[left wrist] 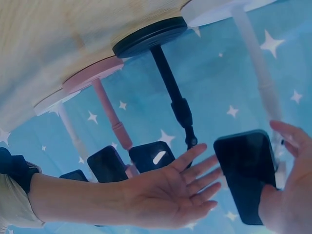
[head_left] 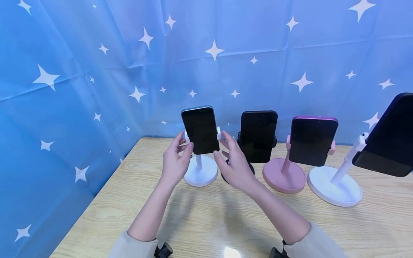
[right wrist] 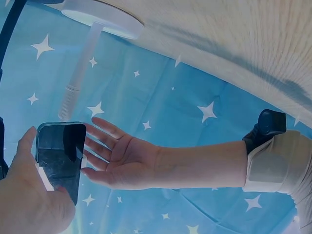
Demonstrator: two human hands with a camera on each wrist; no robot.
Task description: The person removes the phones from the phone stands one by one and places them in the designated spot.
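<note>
On the leftmost white stand (head_left: 200,174) a dark phone (head_left: 201,130) sits in the white clamp, tilted slightly. My left hand (head_left: 176,159) is at the phone's left side, fingers spread and the thumb close to its lower edge. Opposite it, my right hand (head_left: 235,163) reaches up beside the right edge with loosely bent fingers. The left wrist view has the right palm (left wrist: 165,195) facing the phone (left wrist: 246,175), fingers extended. From the right wrist, the left palm (right wrist: 131,158) also faces the phone (right wrist: 61,156) with relaxed fingers.
Further right stand a black stand (head_left: 251,168) with a phone (head_left: 259,136), partly behind the right hand, a pink stand (head_left: 277,175) with a phone (head_left: 312,141), and another white stand (head_left: 338,191) with a larger dark device (head_left: 388,139). A starred blue curtain (head_left: 113,71) backs the wooden table (head_left: 129,190).
</note>
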